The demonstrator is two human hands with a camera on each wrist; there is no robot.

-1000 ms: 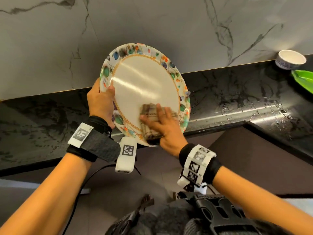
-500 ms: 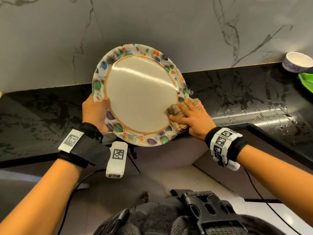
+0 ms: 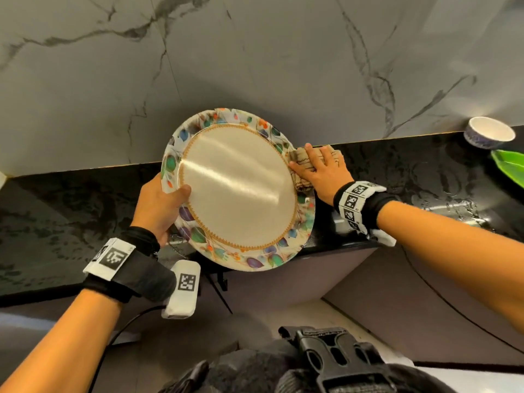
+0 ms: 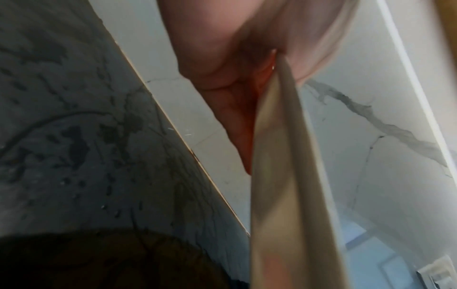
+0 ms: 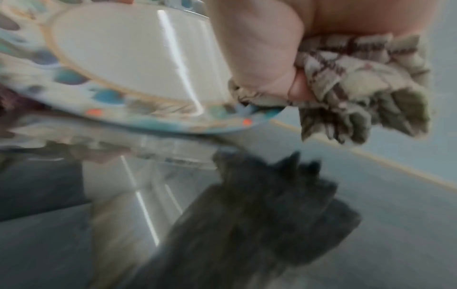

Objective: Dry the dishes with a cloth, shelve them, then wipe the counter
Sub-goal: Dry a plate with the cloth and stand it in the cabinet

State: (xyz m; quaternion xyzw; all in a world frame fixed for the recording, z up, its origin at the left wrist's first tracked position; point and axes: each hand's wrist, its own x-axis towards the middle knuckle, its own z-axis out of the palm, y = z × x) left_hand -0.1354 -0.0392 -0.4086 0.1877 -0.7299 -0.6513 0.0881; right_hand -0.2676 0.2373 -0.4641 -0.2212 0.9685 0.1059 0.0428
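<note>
A large white plate (image 3: 238,191) with a colourful leaf-patterned rim is held tilted above the black counter (image 3: 397,171). My left hand (image 3: 161,205) grips its left rim, thumb on the face and fingers behind; the left wrist view shows the plate (image 4: 284,176) edge-on against the palm. My right hand (image 3: 320,168) holds a bunched beige patterned cloth (image 3: 300,161) against the plate's upper right rim. In the right wrist view the cloth (image 5: 358,82) bulges out of the hand beside the plate (image 5: 138,64).
A small white bowl (image 3: 489,133) with a blue pattern stands at the counter's far right by the marble wall (image 3: 255,52). A green item (image 3: 510,165) lies beside it. Water streaks the counter on the right. The counter edge turns a corner below my right wrist.
My right hand has slid the cloth from the plate's lower middle, round the right rim, up to the upper right edge. The plate has tilted flatter and my left hand still grips it.
</note>
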